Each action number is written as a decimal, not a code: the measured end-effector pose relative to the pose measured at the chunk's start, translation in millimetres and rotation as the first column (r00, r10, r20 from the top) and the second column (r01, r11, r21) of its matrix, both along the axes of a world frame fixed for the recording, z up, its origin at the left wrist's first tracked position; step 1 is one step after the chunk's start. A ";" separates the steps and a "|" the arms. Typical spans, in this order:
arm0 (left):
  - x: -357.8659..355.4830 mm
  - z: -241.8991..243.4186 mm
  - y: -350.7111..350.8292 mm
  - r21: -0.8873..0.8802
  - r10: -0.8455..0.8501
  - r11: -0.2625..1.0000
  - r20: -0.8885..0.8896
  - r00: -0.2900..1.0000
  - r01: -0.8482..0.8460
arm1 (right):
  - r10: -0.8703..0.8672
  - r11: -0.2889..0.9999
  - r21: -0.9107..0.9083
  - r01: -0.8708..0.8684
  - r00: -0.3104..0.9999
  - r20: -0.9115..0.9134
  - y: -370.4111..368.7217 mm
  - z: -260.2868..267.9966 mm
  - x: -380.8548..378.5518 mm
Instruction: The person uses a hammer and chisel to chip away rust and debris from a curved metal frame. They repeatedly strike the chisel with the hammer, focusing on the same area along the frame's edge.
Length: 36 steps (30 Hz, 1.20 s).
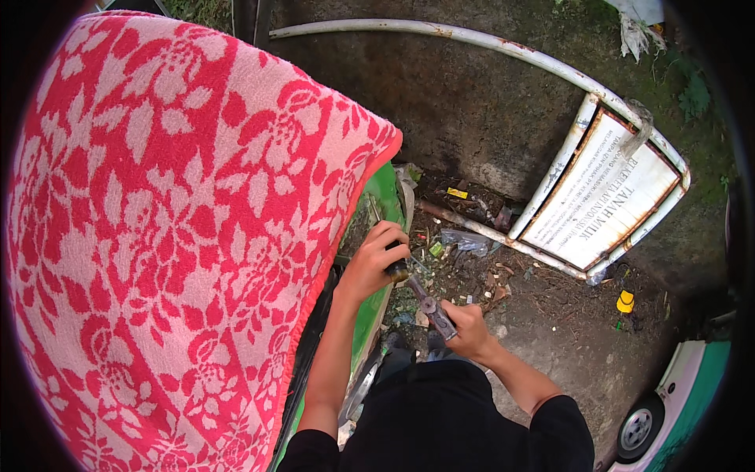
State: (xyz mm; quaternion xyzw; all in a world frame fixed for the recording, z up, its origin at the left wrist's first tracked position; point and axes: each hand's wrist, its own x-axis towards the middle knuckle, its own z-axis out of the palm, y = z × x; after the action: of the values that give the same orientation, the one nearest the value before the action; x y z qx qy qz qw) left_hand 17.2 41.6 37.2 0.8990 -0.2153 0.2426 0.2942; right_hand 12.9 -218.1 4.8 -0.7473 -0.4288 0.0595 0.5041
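My left hand (373, 259) is closed around a screwdriver with a dark handle (396, 270). Its thin shaft points up and left to a bare, greyish patch (357, 224) on a green car body panel (384, 186); whether the tip touches the patch is unclear. In my right hand (467, 330) is a worn metal hammer (429, 305), its handle mostly hidden by my fingers. The hammer's head lies just below and right of the screwdriver's butt end. A red and pink flower-patterned blanket (194, 236) drapes over much of the car to my left.
A rusty white tube frame with a sign (601, 189) bearing writing leans by a mossy wall (424, 88). Litter, including a clear plastic bag (466, 241), lies on the dirt floor. Part of another vehicle shows at lower right with its wheel (640, 428).
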 end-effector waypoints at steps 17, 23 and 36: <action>-3.5 -9.3 9.8 -0.220 -0.031 0.974 0.079 0.996 0.048 | 0.002 0.997 0.071 0.002 0.999 -0.050 20.4 4.2 -20.1; -1.5 0.0 14.4 -0.131 -0.085 0.987 0.098 0.992 0.098 | -0.032 0.996 0.087 0.035 0.999 -0.033 25.9 5.7 -28.4; 4.6 0.5 17.6 -0.124 -0.066 0.989 0.134 0.989 0.083 | -0.067 0.997 0.035 0.062 0.982 0.177 42.3 7.7 -46.7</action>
State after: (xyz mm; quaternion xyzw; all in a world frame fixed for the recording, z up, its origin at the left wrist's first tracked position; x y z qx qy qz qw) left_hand 21.7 59.2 37.7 0.8517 -0.2511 0.3030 0.3461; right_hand -33.8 -175.8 12.5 -0.7555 -0.4488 -0.0304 0.4764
